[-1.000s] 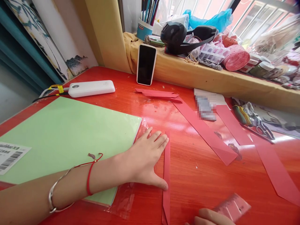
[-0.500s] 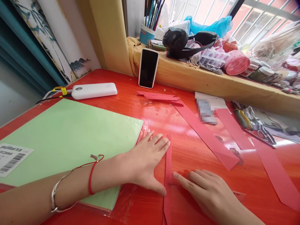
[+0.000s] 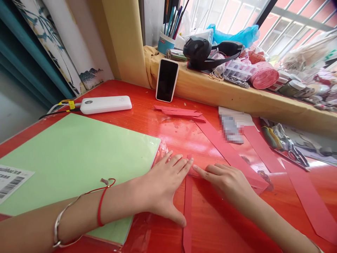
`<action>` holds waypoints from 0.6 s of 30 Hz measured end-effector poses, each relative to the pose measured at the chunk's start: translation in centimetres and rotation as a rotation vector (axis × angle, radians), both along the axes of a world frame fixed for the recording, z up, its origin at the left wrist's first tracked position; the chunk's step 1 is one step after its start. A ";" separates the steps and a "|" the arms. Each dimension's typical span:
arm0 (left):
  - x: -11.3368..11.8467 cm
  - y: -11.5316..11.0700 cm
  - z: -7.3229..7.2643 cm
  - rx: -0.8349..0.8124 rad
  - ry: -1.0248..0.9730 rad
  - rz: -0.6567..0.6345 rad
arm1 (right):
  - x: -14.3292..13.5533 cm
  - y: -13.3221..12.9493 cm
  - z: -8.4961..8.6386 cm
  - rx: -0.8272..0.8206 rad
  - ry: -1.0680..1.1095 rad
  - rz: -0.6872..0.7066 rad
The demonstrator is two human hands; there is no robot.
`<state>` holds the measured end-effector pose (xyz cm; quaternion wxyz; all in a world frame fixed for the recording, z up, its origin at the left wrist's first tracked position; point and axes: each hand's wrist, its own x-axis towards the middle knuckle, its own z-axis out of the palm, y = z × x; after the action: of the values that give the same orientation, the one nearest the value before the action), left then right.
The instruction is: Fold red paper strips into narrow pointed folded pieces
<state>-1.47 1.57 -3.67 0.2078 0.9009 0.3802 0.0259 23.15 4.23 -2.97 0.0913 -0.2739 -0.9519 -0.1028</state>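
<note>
A narrow folded red paper strip (image 3: 187,205) lies lengthwise on the red table in front of me. My left hand (image 3: 167,186) is open, its fingers spread, with thumb and fingertips at the strip's left edge. From the right, my right hand (image 3: 228,182) has its index finger stretched out, the tip by the strip's far end and close to my left fingertips. Its other fingers are loosely curled, and I see nothing held in either hand. Under my left forearm is a pack of green paper (image 3: 89,151) in clear wrapping.
Folded red strips (image 3: 181,113) lie at the back, and wider red paper strips (image 3: 231,154) spread to the right. A white power bank (image 3: 106,104) and an upright phone (image 3: 167,80) stand behind. Scissors (image 3: 296,153) rest at the right below a cluttered ledge (image 3: 205,92).
My right hand has moved away from me along the strip, its index fingertip going from the middle to near the far end. My left hand stays nearly in place.
</note>
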 end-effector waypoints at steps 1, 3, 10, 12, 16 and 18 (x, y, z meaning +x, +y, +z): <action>0.0 0.0 0.0 0.003 -0.005 0.007 | 0.0 0.4 -0.1 0.006 -0.011 -0.010; 0.0 0.1 -0.1 0.010 -0.012 0.022 | -0.1 1.2 -0.1 0.017 -0.023 -0.030; -0.1 0.1 0.0 0.018 -0.030 0.029 | -0.5 3.6 -0.4 0.000 -0.039 -0.124; -0.2 0.1 0.1 0.004 -0.032 0.019 | -0.9 3.9 -0.4 -0.004 -0.039 -0.160; -0.3 0.0 0.4 -0.021 -0.045 0.004 | -1.4 4.1 -0.7 0.003 -0.030 -0.253; -0.3 0.1 0.5 -0.029 -0.051 0.004 | -1.6 4.2 -0.9 0.001 -0.028 -0.293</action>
<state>-1.76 1.70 -3.15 0.2304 0.8961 0.3769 0.0438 21.57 8.38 -3.90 0.0622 -0.4085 -0.9028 -0.1194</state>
